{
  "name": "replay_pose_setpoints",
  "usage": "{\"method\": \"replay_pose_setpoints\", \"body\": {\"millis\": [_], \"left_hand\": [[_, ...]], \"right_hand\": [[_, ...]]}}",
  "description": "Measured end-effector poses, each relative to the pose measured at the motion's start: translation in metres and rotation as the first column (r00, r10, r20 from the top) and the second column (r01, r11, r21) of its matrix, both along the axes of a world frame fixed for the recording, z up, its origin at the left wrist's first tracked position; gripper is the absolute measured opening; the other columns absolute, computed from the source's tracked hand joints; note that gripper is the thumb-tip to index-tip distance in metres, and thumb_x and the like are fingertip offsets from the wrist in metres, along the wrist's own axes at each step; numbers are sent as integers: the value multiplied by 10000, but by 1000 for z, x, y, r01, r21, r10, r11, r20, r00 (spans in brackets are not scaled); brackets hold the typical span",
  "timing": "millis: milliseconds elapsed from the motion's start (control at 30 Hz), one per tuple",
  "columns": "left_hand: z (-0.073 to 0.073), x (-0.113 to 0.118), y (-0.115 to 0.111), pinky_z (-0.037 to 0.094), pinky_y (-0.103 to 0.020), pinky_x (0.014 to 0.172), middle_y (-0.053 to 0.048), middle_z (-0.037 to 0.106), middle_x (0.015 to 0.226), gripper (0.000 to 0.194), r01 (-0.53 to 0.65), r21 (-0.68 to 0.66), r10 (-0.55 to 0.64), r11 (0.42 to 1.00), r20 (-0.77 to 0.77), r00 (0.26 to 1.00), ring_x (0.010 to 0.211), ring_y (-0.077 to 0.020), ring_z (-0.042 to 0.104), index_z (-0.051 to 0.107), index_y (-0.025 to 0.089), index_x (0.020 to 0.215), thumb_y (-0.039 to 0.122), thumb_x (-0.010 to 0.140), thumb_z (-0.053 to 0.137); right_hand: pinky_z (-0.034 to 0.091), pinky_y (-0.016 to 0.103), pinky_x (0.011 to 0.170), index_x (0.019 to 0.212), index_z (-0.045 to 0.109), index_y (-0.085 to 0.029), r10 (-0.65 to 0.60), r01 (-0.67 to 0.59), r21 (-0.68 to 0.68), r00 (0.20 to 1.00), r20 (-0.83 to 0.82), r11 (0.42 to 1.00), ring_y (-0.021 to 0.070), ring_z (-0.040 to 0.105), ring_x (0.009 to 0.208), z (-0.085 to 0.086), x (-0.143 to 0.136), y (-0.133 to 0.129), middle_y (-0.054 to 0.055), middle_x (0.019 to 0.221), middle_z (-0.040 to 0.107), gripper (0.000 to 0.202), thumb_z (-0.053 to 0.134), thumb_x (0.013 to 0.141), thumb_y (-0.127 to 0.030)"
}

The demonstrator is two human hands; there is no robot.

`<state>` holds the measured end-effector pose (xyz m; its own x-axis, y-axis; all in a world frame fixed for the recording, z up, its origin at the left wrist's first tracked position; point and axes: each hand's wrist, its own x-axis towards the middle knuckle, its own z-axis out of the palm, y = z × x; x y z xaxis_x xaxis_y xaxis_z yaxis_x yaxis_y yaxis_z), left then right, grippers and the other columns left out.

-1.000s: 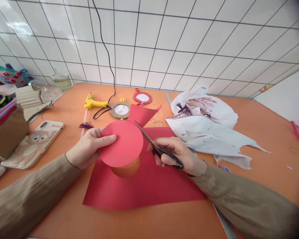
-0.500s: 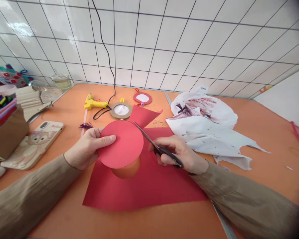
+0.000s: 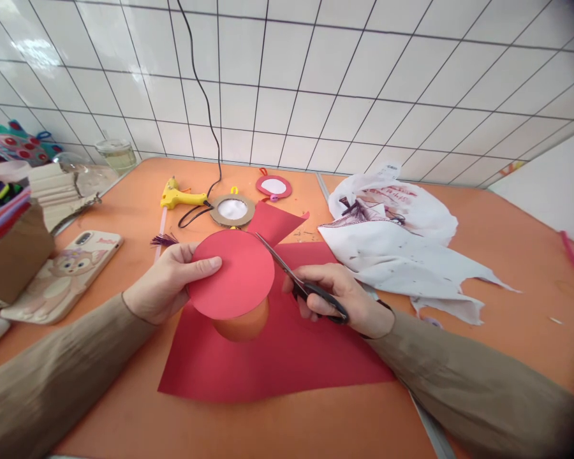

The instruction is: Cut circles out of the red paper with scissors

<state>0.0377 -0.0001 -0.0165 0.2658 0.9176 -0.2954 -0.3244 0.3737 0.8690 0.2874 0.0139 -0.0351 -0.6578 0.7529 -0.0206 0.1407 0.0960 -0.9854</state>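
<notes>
My left hand (image 3: 175,280) pinches a red paper circle (image 3: 234,274) by its left side, thumb on top. The circle is held above a larger red paper sheet (image 3: 296,357), whose round cut-out shows the orange table beneath. In my right hand (image 3: 337,296) is a pair of scissors (image 3: 310,290) with black handles. Its blades point up and left and look nearly closed, with the tips by the circle's upper right edge. Whether the blades touch the paper I cannot tell. Behind the circle rises a red paper flap (image 3: 275,222).
A yellow glue gun (image 3: 184,196), a cardboard ring (image 3: 233,210) and a red-rimmed disc (image 3: 273,186) lie at the back. On the left are a phone (image 3: 67,277) and a cardboard box (image 3: 14,248) of craft materials. A white plastic bag (image 3: 425,213) and torn white cloth (image 3: 402,261) lie right.
Both hands, the circle and the scissors keep almost the same places. The view has shifted very slightly.
</notes>
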Motion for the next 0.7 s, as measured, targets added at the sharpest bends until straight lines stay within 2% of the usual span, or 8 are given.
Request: {"method": "replay_pose_setpoints", "body": {"millis": [200, 300, 433, 567, 700], "left_hand": [[-8, 1, 1, 493, -159, 495, -75, 719, 653, 60, -2, -2, 2, 1000, 54, 999, 549, -131, 645, 707, 113, 725, 158, 693, 683], [-10, 2, -1, 497, -161, 532, -64, 725, 705, 101, 47, 0, -47, 999, 59, 997, 584, -122, 643, 712, 126, 790, 152, 699, 678], [-10, 3, -2, 415, -116, 409, -13, 671, 561, 50, 111, -10, -111, 994, 36, 993, 426, -51, 535, 710, 120, 717, 154, 689, 687], [-12, 0, 0, 425, -156, 437, -36, 672, 609, 115, 56, -45, -59, 997, -64, 996, 474, -80, 552, 705, 116, 755, 199, 676, 702], [-13, -2, 2, 360, -138, 356, -15, 607, 494, 122, 56, -43, -59, 998, -85, 995, 383, -55, 488, 679, 115, 662, 234, 691, 689]], "right_hand": [[397, 224, 451, 825, 541, -120, -52, 52, -45, 999, -10, 998, 106, 466, 470, 0, -4, -3, -9, 532, 498, 521, 570, 675, -619], [386, 215, 431, 795, 539, -120, -73, 71, -40, 997, -38, 997, 104, 471, 462, 0, -5, -2, 2, 538, 513, 503, 566, 685, -610], [383, 208, 430, 815, 544, -107, -75, 73, -47, 996, -57, 996, 99, 478, 460, -2, -5, -1, 7, 547, 524, 510, 579, 683, -598], [392, 214, 445, 853, 547, -105, -87, 82, -75, 994, -62, 994, 97, 474, 460, -4, -4, -2, 10, 552, 542, 521, 583, 683, -595], [396, 214, 450, 870, 552, -100, -84, 79, -86, 995, -58, 993, 98, 479, 464, -4, -4, -2, 14, 559, 550, 530, 587, 681, -594]]}}
